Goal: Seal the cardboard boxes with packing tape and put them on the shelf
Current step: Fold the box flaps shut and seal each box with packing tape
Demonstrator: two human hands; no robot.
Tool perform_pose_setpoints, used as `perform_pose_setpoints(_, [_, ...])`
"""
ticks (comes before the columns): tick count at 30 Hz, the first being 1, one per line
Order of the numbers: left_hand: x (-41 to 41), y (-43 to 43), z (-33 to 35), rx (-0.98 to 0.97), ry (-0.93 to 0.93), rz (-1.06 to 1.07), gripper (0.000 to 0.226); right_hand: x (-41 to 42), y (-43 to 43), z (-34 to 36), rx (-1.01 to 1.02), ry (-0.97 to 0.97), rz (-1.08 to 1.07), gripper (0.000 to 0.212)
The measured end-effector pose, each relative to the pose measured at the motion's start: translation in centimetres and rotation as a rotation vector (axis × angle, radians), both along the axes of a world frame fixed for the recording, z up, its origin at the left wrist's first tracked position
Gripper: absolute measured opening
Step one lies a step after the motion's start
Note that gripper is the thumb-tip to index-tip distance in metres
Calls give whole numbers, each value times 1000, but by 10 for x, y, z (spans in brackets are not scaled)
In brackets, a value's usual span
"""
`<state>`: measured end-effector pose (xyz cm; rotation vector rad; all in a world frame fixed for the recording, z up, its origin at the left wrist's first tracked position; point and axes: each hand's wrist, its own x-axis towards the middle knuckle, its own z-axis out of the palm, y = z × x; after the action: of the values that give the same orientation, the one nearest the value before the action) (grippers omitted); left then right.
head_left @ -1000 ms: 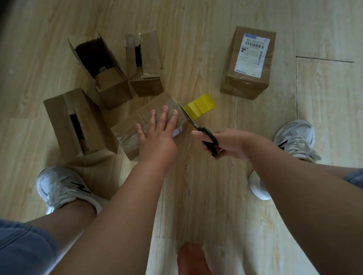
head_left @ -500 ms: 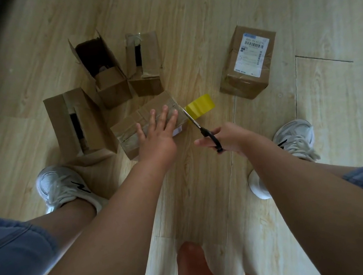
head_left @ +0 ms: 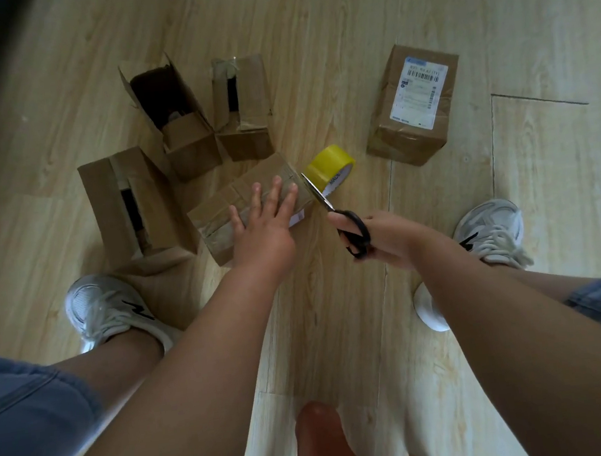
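A small taped cardboard box (head_left: 221,209) lies on the wooden floor in front of me. My left hand (head_left: 266,220) presses flat on its top with fingers spread. My right hand (head_left: 387,236) grips black-handled scissors (head_left: 343,218), whose blades point at the box's right end. The yellow tape roll (head_left: 329,165) stands just beyond that end, touching the blade tips. Three open boxes stand nearby: one at left (head_left: 130,207), one at back with flaps up (head_left: 174,118), one beside it (head_left: 243,110). A sealed box with a white label (head_left: 414,104) sits at right.
My two white sneakers (head_left: 108,312) (head_left: 492,230) stand either side of the work area, with my knees in denim shorts at the frame's lower corners. A dark blurred shape fills the upper left corner. No shelf is in view.
The scissors' blades were apart a second ago, then closed at the box's right end. The tape roll now stands tilted, showing its side. My left hand stays pressed on the box.
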<state>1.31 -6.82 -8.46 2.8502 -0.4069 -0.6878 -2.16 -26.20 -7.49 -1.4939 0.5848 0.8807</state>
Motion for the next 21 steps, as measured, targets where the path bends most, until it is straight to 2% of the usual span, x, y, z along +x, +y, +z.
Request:
perform_pose_setpoints(3, [-1,-1,0,0,-14,3,79,-1,0,1,85,19,-49,49])
perform_pose_setpoints(10, [0,0,0,9,-12,1,82,0,-1,9,55,-3,23,59])
perform_pose_setpoints(13, [-1,-1,-1,19,-17,1,83,-1,-5,14,-106,-65,1,56])
perform_pose_setpoints(18, [-3,-2,-2,14,-27,6,83,-21,-10,4,-353,-57,-290,44])
perform_pose_setpoints(21, [-1,-2,-1,2,-34,5,83,-27,-12,-13,-547,134,-124,49])
